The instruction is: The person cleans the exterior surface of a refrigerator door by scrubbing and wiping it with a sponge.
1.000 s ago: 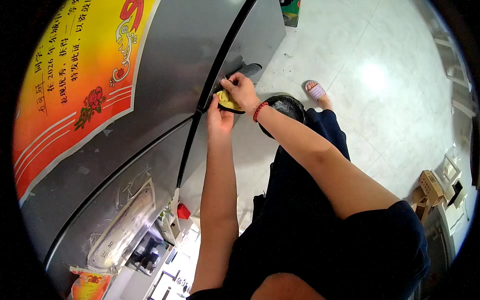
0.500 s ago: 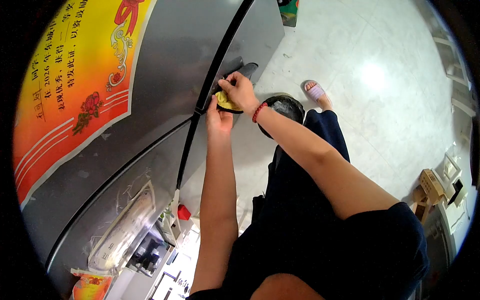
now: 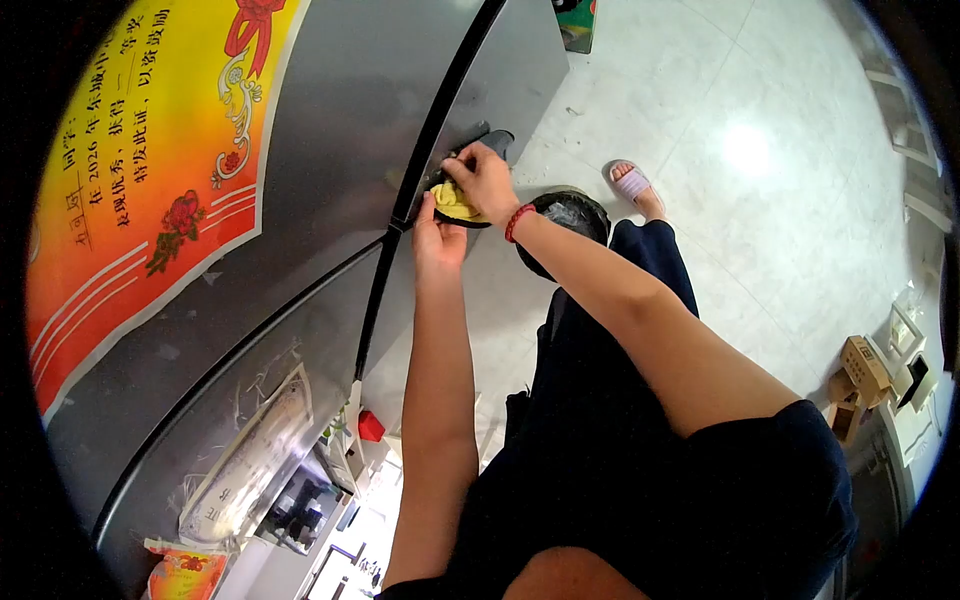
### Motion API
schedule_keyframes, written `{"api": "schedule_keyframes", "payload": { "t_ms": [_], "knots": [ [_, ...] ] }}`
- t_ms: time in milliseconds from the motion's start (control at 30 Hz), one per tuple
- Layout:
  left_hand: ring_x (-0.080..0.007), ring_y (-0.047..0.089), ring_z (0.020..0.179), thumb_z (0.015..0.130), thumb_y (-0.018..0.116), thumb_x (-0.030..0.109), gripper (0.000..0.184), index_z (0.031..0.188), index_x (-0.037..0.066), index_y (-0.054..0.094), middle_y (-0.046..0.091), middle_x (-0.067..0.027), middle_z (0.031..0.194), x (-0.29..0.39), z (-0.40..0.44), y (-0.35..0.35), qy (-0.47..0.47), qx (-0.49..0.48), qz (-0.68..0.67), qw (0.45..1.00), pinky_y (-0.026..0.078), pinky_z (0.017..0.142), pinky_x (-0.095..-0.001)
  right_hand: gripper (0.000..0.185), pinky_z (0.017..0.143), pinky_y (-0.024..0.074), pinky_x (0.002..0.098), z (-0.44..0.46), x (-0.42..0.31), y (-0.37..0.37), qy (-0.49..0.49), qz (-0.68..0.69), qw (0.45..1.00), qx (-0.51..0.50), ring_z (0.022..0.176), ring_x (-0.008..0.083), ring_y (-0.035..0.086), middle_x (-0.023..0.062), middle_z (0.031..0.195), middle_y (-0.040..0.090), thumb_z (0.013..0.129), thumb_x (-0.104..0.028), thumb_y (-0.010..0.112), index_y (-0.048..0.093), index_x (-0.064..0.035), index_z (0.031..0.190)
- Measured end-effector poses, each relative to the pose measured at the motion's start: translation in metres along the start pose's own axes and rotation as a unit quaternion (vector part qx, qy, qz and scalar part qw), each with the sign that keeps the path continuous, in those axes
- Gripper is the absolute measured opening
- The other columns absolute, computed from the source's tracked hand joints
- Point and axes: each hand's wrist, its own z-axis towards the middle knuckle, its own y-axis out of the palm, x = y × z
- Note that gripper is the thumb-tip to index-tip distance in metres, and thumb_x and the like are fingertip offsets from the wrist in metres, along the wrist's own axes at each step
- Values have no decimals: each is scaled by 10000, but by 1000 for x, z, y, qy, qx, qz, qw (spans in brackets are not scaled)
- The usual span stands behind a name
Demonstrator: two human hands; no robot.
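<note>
In front of the grey door, my left hand (image 3: 440, 238) grips the lower edge of a dark, rounded item (image 3: 462, 223) with a black rim. Its thumb points up along the side. A soft, crumpled yellow cloth-like piece (image 3: 452, 203) fills the item. My right hand (image 3: 484, 180), with a red bead bracelet, reaches over from the right, its fingers bent together at the yellow piece's upper edge. Beyond it, a dark grey curved shape (image 3: 497, 143) shows; I cannot tell whether it belongs to the same item. The right fingertips are partly hidden.
A grey fridge-like door (image 3: 340, 130) with a black seam stands close on the left, bearing a red and yellow certificate (image 3: 150, 170). A black bucket (image 3: 570, 222) sits on the pale tiled floor (image 3: 700, 90) near my slippered foot (image 3: 634, 184). A cardboard box (image 3: 864, 368) is at right.
My right hand has shifted slightly, and more of the yellow piece shows between my hands. The left hand keeps its hold on the dark item.
</note>
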Motion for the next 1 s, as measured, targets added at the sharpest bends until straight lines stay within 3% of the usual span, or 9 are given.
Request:
{"api": "schedule_keyframes", "payload": {
  "t_ms": [133,233,267,367,633,733,867,1000],
  "knots": [
    [-231,498,1168,967,452,222,351,1221,-20,462,519,-118,1243,0,1,-4,-7,-11,2,1000,401,1011,-392,267,636,453,405,3,-2,-4,-78,-20,996,26,701,352,567,190,759,582,773,-223,692,556,8,771],
    [-231,500,1164,967,452,225,353,1225,-16,460,521,-118,1240,1,3,-3,-25,3,-13,1000,400,1011,-395,267,641,450,408,3,2,-2,-38,-37,998,37,729,352,566,187,780,576,770,-222,691,548,3,764],
    [-230,502,1161,966,456,225,352,1223,-15,462,523,-118,1237,0,3,-4,-12,12,-5,1000,401,1009,-395,270,654,452,408,-2,1,-1,-88,-61,994,25,753,351,565,181,789,568,763,-227,695,546,-2,764],
    [-228,510,1154,961,467,227,350,1219,-11,471,531,-117,1229,-3,2,-5,7,25,10,1000,404,1004,-394,268,656,454,411,-11,0,1,-107,-77,991,-15,752,356,563,178,784,567,760,-229,695,548,-5,769],
    [-225,510,1155,961,466,225,343,1209,-11,480,530,-115,1236,-1,4,-7,-26,12,0,1000,407,999,-396,260,671,461,410,3,19,3,-46,-80,996,9,770,349,582,185,807,589,751,-216,692,553,3,779],
    [-218,520,1132,937,522,224,347,1199,-1,487,536,-105,1217,-1,7,-13,-4,-17,-6,1000,424,979,-367,249,672,461,409,-5,3,2,-36,-53,998,-4,765,351,581,189,809,588,753,-207,685,556,4,778],
    [-218,519,1131,938,520,218,365,1219,-9,466,527,-110,1222,-1,5,-12,-6,0,3,1000,426,978,-370,249,676,462,405,-5,7,1,-73,-63,995,-5,765,353,580,192,807,590,757,-214,688,561,0,774],
    [-218,521,1127,942,511,221,355,1208,-12,472,535,-109,1210,-2,8,-13,1,3,0,1000,424,979,-372,249,688,466,403,-2,12,5,-7,-46,999,-18,769,350,585,192,805,597,762,-214,688,563,0,779]
  ]
}}
